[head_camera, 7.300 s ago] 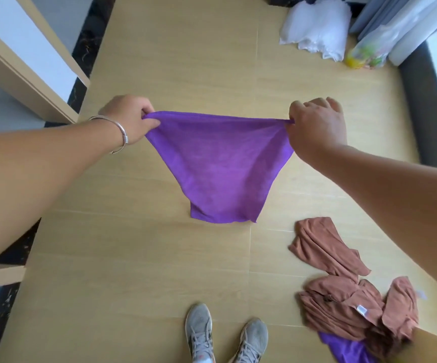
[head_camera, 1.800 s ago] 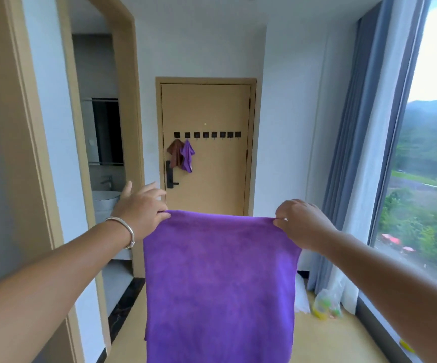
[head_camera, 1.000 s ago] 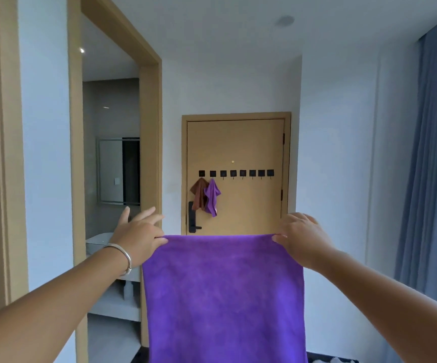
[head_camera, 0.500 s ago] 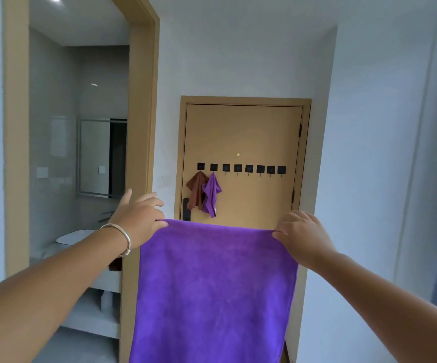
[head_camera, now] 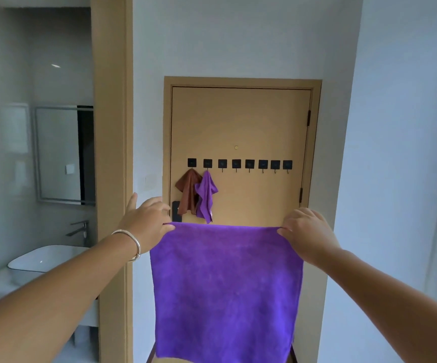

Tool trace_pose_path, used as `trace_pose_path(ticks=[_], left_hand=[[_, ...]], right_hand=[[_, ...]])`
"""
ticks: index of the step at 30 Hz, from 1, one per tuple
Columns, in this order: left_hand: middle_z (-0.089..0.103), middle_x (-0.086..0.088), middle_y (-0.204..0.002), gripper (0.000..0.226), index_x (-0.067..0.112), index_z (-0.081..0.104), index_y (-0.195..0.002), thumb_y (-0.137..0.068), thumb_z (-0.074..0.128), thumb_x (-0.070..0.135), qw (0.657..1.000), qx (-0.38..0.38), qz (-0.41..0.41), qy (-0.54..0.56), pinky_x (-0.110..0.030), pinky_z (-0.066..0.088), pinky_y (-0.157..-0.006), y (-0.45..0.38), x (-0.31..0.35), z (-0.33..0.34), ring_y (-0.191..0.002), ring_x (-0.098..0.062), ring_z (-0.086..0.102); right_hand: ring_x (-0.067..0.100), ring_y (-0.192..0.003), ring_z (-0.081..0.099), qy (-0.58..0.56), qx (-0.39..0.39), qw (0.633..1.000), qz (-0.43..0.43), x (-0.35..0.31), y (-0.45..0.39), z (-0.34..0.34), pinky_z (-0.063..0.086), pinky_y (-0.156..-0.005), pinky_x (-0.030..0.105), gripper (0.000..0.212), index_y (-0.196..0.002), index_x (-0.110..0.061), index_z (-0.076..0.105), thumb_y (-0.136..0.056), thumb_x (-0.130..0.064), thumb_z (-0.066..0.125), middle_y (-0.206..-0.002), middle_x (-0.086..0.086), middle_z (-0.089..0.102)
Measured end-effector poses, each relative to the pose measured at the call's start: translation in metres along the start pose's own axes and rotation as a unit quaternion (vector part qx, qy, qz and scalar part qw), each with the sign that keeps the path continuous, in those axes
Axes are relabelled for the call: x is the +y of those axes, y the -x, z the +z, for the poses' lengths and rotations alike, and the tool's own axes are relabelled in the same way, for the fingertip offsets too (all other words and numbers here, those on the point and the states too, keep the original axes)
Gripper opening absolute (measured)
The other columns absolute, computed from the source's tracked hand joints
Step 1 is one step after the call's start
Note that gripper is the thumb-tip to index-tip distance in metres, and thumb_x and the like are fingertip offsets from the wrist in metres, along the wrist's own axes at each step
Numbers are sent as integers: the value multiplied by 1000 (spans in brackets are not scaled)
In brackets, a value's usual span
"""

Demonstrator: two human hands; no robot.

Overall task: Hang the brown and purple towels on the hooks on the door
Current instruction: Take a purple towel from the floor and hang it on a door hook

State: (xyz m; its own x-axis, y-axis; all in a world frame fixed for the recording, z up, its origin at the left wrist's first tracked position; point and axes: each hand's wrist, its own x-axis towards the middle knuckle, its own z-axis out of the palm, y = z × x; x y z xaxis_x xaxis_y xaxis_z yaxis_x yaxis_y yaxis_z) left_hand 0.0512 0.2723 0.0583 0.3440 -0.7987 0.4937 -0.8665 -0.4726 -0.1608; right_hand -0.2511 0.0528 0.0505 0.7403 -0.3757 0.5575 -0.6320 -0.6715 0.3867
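A purple towel [head_camera: 225, 289] hangs flat in front of me, stretched between both hands. My left hand [head_camera: 148, 218] pinches its top left corner and my right hand [head_camera: 303, 229] pinches its top right corner. Straight ahead stands the tan door [head_camera: 241, 121] with a row of several black hooks [head_camera: 250, 164]. A brown towel [head_camera: 188, 192] hangs from the leftmost hook and a second purple towel [head_camera: 205, 196] from the hook beside it. The other hooks are bare. The held towel hides the door's lower half.
A tan door frame post [head_camera: 112, 153] stands to the left, with a bathroom beyond it holding a white sink [head_camera: 44, 258], a tap and a mirror [head_camera: 57, 153]. A black door handle [head_camera: 176, 210] sits by the hanging towels. White walls flank the door.
The door has come closer and fills more of the view. Both hands keep the same pinch on the purple towel's top corners, holding it at chest height.
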Motion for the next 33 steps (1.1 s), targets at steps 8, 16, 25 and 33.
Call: trace_pose_path(ticks=[8, 16, 25, 33], left_hand=[[23, 11, -157, 33, 37, 70, -93, -99, 39, 46, 1000, 3, -5, 1, -51, -4, -117, -117, -13, 71, -146, -7, 6], [24, 11, -157, 33, 34, 70, -98, -99, 39, 45, 1000, 0, -18, -16, -52, -4, -117, -243, -22, 130, -146, -7, 9], [33, 12, -151, 33, 29, 70, -102, -100, 39, 42, 1000, 7, -26, 10, -44, 14, -117, -360, -41, 206, -119, -9, 52], [47, 14, -138, 29, 25, 70, -103, -98, 45, 38, 994, 74, 3, 80, -30, 42, -89, -493, -73, 291, -103, -13, 58]], right_hand=[[13, -111, 49, -45, 28, 999, 10, 25, -109, 103, 36, -101, 31, 31, -104, -33, 69, -100, -37, 39, -111, -12, 60], [15, -105, 51, -109, 65, 992, 20, 68, -225, 194, 35, -94, 28, 30, -94, -29, 73, -98, -36, 44, -101, -10, 63], [13, -107, 50, -136, 48, 989, 31, 87, -324, 279, 37, -93, 29, 30, -98, -27, 73, -98, -36, 44, -107, -9, 63], [15, -97, 54, -127, 6, 989, 81, 103, -433, 361, 49, -80, 33, 31, -97, -23, 71, -99, -36, 44, -104, -5, 62]])
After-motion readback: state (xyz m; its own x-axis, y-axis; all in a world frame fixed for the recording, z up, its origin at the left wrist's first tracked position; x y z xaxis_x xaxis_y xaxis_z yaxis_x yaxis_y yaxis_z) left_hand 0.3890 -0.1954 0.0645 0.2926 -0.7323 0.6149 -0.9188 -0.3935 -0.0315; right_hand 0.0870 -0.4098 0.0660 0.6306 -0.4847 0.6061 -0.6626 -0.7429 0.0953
